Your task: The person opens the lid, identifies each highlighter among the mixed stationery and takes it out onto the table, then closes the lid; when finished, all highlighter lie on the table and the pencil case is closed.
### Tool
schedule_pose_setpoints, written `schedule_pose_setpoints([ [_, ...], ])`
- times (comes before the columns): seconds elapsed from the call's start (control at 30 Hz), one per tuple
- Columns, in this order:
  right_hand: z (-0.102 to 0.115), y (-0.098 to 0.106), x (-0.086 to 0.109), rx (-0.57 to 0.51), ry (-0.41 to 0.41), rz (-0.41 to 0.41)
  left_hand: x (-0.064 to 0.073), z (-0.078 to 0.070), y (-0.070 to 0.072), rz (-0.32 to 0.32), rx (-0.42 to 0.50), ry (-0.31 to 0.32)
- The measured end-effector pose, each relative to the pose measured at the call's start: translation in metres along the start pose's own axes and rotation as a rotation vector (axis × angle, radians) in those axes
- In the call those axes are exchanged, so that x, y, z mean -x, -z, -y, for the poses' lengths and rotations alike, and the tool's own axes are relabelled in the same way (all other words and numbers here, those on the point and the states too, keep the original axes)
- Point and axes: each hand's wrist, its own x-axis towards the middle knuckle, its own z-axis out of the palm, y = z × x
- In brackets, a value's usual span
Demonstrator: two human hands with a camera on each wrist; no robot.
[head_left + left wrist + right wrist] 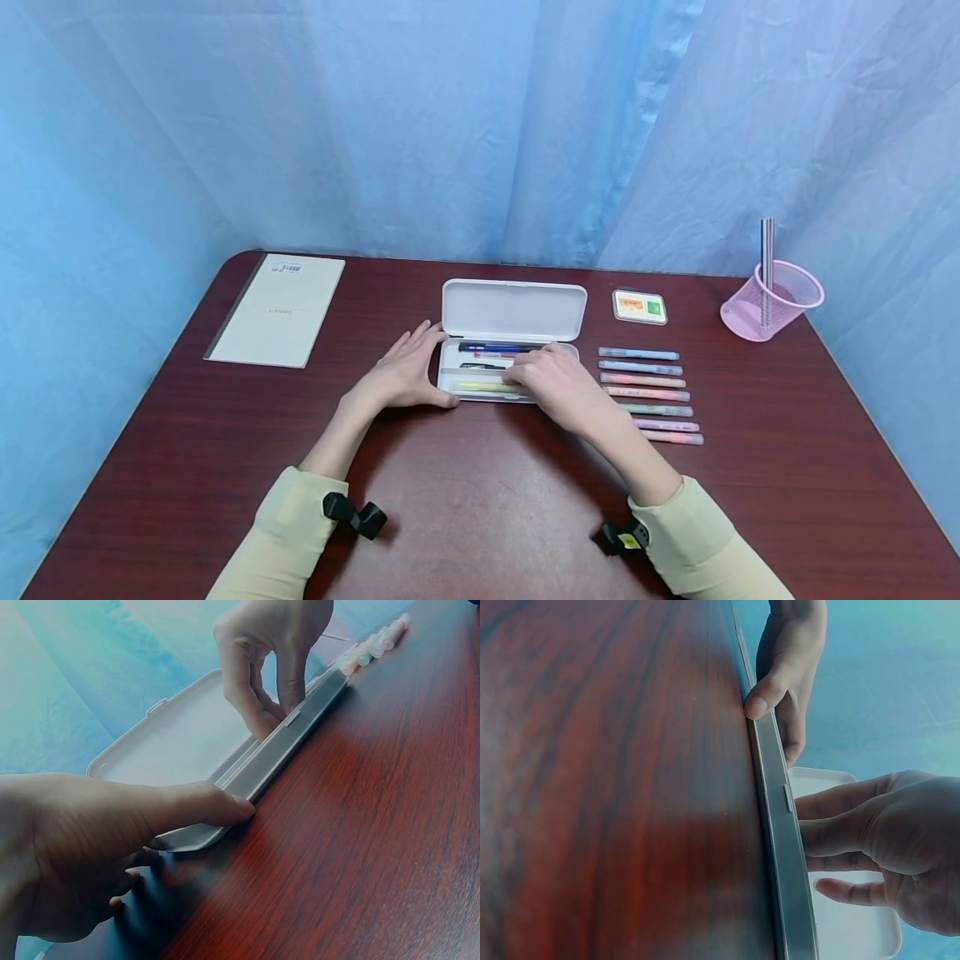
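Observation:
A white pencil case point(513, 310) lies on the table with its lid raised at the back. My left hand point(408, 372) holds the case's left end, its thumb point(217, 806) against the front wall and the other fingers spread behind. Inside lie blue pens point(491, 347), a pink pen point(491, 355), a black item point(482, 366) and, in the front compartment, a yellow highlighter point(483, 386). My right hand point(558, 387) reaches down into the case and pinches the highlighter's right end. Its fingertips are partly hidden by the case wall in both wrist views.
Right of the case lie several pastel highlighters point(647, 393) in a column. Behind them is a small clear case point(639, 307) with coloured pieces. A pink mesh cup point(742, 312) holding striped sticks point(767, 250) stands far right. At the left lies a notebook point(281, 321).

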Motion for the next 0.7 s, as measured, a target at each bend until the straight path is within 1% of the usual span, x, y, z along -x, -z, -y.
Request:
schedule_pose_setpoints([
  [0.33, -0.0004, 0.0002, 0.001, 0.018, -0.003, 0.013, 0.0015, -0.0001, 0.0003, -0.013, -0.006, -0.016],
  [0.43, -0.0009, 0.0008, 0.0008, 0.02, 0.002, 0.013, 0.0012, 0.0, 0.0004, -0.01, -0.003, -0.011],
  [0.7, -0.0037, 0.0017, 0.0025, -0.001, 0.034, -0.027, 0.0018, -0.0015, 0.001, -0.011, 0.003, -0.008],
])
